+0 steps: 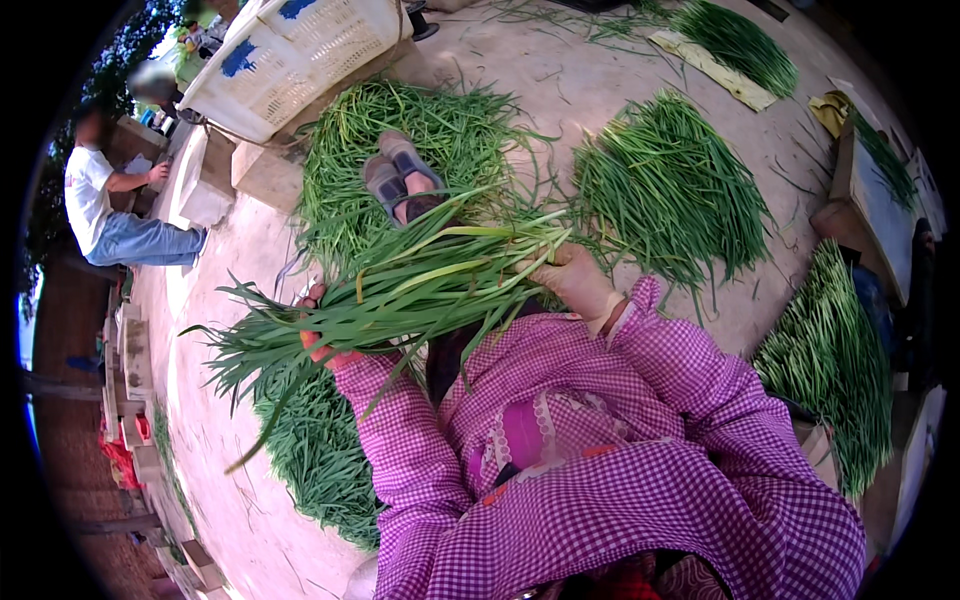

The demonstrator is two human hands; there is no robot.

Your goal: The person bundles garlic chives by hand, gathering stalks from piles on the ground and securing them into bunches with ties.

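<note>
A loose bunch of long flat green leaves, which look like garlic chives [430, 275], lies across my lap, with a few yellowed blades among them. My right hand [580, 285], in a pale glove, grips the whitish stem ends. At the leafy end, my left hand [325, 345] is partly covered by leaves; its fingers curl around the bunch from below, and some orange-red shows on it. The leaf tips hang out past my left hand. Beyond the bunch, my shoes [392, 170] rest on a spread heap of chives [330, 150].
More chives lie in a pile [670, 190] to the right, a heap [315, 450] by my left forearm and a stack [835, 370] at far right. A white plastic crate [290, 70] stands at the back left. A person [95, 200] in a white shirt sits at the left.
</note>
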